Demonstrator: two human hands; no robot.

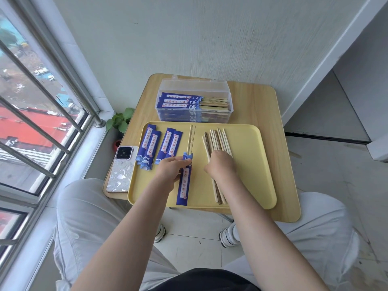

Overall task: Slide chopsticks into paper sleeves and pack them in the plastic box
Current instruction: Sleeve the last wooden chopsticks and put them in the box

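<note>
On the yellow tray (252,164) lies a blue paper sleeve (184,185) with a pair of chopsticks (191,137) sticking out of its far end. My left hand (170,169) pinches the sleeve near its mouth. My right hand (220,164) rests curled on the pile of several bare chopsticks (216,139) to the right; its fingers are hidden under the hand. Several empty blue sleeves (159,145) lie at the tray's left. The clear plastic box (194,101) stands behind the tray, open, with sleeved chopsticks stacked inside.
A phone (121,171) lies on the wooden table (287,185) left of the tray. A small potted plant (119,122) stands by the window at the left. My knees are under the table's near edge.
</note>
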